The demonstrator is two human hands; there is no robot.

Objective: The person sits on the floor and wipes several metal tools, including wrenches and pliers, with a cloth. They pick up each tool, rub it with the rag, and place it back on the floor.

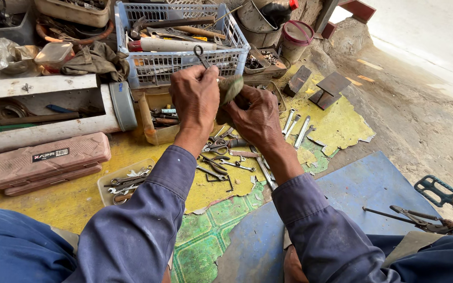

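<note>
Left hand (195, 97) pinches a small ring-ended tool (201, 55), right hand (255, 116) clamps a rag (229, 88) against it, above the spanners (221, 157); thin grip, likely slip, tool dropping among them.

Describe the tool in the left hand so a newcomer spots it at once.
Start at the white plastic crate full of tools at the top of the floor. Just in front of it the left hand pinches a thin metal tool, next to the rag in the right hand. Unlike the wrenches lying below, it is held upright, its ring end sticking up.
</note>
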